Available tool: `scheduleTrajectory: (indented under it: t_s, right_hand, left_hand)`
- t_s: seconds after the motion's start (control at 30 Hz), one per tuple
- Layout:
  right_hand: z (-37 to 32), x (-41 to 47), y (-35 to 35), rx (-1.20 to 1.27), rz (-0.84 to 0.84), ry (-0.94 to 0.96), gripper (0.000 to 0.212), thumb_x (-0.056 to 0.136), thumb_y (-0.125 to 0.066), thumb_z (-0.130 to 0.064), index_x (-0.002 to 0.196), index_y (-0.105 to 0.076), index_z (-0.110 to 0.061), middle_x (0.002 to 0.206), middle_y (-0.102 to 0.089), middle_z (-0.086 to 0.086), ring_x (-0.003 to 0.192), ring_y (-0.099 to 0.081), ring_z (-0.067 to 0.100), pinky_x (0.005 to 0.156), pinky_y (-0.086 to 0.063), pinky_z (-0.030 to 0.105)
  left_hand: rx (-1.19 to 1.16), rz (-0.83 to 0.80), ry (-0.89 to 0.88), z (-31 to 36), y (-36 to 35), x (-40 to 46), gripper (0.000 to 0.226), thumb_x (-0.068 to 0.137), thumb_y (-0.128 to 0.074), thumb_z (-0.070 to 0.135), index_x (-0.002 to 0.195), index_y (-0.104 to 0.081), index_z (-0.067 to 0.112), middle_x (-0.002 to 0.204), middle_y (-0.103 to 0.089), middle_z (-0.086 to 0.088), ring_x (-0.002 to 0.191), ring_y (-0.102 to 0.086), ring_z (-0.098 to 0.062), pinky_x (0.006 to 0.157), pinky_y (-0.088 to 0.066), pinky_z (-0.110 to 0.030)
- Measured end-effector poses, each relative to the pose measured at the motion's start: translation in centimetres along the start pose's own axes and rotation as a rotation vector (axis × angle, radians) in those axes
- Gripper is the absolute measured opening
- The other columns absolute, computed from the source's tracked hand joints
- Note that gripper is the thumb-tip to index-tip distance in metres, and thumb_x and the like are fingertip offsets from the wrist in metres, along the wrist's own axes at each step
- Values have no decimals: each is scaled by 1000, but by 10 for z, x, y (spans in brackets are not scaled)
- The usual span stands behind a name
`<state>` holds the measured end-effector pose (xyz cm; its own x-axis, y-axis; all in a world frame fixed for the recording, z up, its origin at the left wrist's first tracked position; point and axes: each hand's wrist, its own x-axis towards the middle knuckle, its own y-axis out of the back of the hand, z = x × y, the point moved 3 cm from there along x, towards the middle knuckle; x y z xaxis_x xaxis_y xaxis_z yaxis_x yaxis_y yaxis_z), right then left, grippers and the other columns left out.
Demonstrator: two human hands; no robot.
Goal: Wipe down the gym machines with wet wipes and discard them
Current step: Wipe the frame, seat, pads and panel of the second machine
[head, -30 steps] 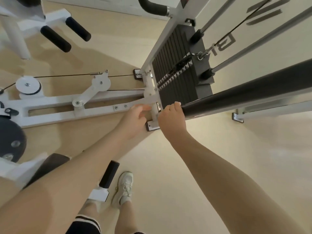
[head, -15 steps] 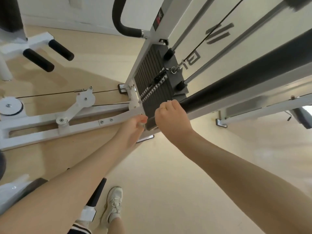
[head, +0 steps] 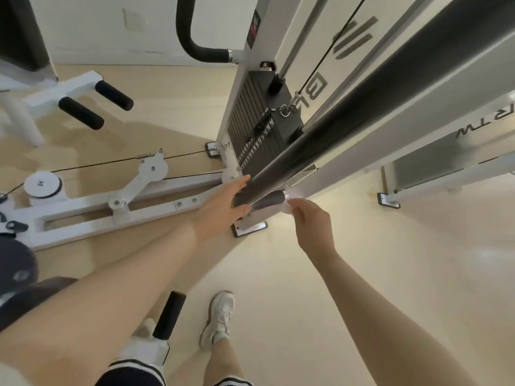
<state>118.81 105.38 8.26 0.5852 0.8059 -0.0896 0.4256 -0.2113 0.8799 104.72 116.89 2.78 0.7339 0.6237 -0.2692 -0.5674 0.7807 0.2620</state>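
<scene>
Right hand [head: 313, 224] has come off the black bar [head: 348, 118], now pinching the white wipe [head: 288, 206] just below it at center frame. Left hand [head: 223, 207] moved in, gripping the bar's end.

White sneaker [head: 220, 319], dark striped shorts [head: 133, 373]
</scene>
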Motion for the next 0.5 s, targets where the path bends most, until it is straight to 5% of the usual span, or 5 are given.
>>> scheduleTrajectory:
  t_s: [0.13,0.37,0.5]
  right_hand:
    - [10,46,-36,20,-126,-114,33,97,-38,-6,120,-62,-8,118,-63,8,107,-56,22,82,-34,16]
    - [7,55,-95,-24,-331,-106,26,92,-36,2,98,-60,-5,94,-61,11,90,-57,25,78,-43,30]
    - [-7,36,-100,404,-352,-317,24,91,-39,0,93,-63,-3,84,-60,14,84,-53,28,77,-44,35]
  left_hand:
    - [27,130,-9,-2,-6,12,48,82,-68,18,126,-51,24,118,-59,6,108,-55,-11,89,-39,-22]
    - [43,146,-37,-1,-7,14,45,83,-67,15,126,-53,22,117,-61,4,110,-56,-12,97,-43,-30]
    - [39,147,-9,0,-6,11,46,83,-68,16,127,-53,21,117,-62,1,112,-56,-13,100,-43,-37]
